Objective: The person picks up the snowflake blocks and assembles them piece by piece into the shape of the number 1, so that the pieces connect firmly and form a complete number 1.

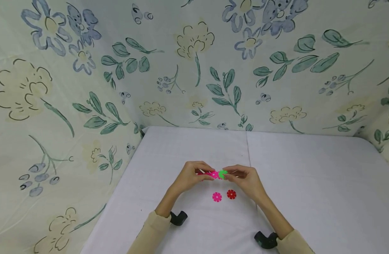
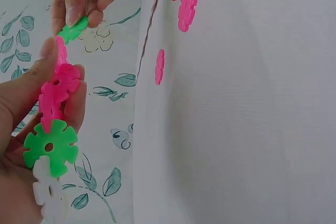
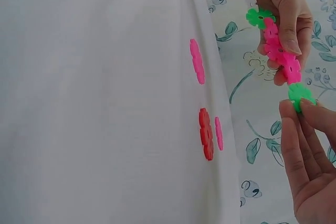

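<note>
My left hand (image 1: 192, 177) grips a chain of notched, flower-shaped interlocking discs between thumb and fingers. In the left wrist view the chain runs from a white disc (image 2: 48, 192) through a green disc (image 2: 39, 145) to several pink discs (image 2: 65, 82). My right hand (image 1: 247, 180) pinches another green disc (image 3: 300, 95) by its edge. That green disc meets the chain's pink end (image 3: 292, 71), its face turned at an angle to it. Both hands are close together above the table.
A loose pink disc (image 1: 217, 197) and a red disc (image 1: 231, 194) lie on the white-covered table (image 1: 188, 148) in front of the hands. A further pink disc (image 2: 159, 66) lies near them. Floral cloth (image 1: 181, 70) hangs behind and to the left.
</note>
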Tool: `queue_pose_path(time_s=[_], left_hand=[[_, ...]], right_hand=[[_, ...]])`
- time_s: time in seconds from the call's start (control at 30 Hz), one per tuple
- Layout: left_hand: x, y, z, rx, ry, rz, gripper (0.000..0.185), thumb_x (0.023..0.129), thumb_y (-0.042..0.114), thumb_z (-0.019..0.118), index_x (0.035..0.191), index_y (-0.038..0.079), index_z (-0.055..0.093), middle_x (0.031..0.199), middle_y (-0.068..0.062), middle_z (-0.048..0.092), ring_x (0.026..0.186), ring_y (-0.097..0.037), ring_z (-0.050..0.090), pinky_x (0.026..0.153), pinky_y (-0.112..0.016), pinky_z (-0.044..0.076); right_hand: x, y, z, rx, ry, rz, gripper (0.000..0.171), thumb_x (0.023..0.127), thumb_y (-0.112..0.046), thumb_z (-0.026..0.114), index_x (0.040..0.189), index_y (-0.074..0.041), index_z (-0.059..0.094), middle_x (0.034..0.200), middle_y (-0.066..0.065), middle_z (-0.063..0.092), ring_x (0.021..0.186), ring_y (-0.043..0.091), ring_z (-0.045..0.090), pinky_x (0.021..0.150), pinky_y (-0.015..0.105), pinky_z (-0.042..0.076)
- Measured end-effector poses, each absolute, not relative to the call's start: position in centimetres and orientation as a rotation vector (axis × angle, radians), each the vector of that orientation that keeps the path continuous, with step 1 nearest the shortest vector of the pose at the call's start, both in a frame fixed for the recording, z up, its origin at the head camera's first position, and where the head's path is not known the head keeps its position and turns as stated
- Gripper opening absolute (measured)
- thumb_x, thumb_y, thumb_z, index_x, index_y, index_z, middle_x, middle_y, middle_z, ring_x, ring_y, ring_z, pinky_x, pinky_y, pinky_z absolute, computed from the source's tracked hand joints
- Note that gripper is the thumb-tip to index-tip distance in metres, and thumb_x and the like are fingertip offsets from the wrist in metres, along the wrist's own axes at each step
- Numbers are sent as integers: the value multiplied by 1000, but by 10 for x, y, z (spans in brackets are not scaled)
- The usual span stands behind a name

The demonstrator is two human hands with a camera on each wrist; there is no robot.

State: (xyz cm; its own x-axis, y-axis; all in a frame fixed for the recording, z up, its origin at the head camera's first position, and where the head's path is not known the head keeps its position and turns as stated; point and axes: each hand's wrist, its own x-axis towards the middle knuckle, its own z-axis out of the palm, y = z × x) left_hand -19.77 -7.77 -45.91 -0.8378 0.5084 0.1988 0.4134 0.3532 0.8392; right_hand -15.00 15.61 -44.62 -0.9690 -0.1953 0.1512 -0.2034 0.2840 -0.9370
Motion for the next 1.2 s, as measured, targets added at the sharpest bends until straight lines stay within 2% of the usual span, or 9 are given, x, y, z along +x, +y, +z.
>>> queue_pose_path(time_s=[0.27,0.4,0.53,0.9,1.2], left_hand=[[-197,-77,-459,832,2489,1502,27,78,27,80,102,18,77,97,8,72,77,-14,63,63,-26,56],[-197,-77,-459,837,2470,1508,26,77,27,80,102,18,77,96,7,72,74,-19,62,60,-26,55],[-198,-77,-459,851,2455,1520,24,78,25,80,101,18,77,93,7,72,71,-18,61,58,-24,53],[-199,-77,-461,834,2391,1580,22,78,21,80,100,18,77,90,5,72,70,-24,59,55,-23,50],[-200,-77,-460,864,2337,1636,21,79,23,79,100,20,77,92,2,73,70,-18,58,55,-25,50]], right_hand=[[-151,157,-453,405,-2447,1885,24,87,-5,70,111,-3,70,104,17,72,87,27,72,74,22,58],[-150,155,-449,419,-2447,1895,24,87,-4,69,110,0,69,104,19,71,87,29,72,74,22,58],[-152,155,-453,444,-2440,1892,23,86,-4,70,109,1,70,103,20,71,86,27,73,75,23,58],[-162,162,-480,468,-2361,1924,21,85,-14,73,106,-10,74,100,12,73,86,17,72,77,23,58],[-159,160,-477,545,-2255,1911,24,83,-11,75,106,-5,74,93,12,72,84,16,71,77,25,59]])
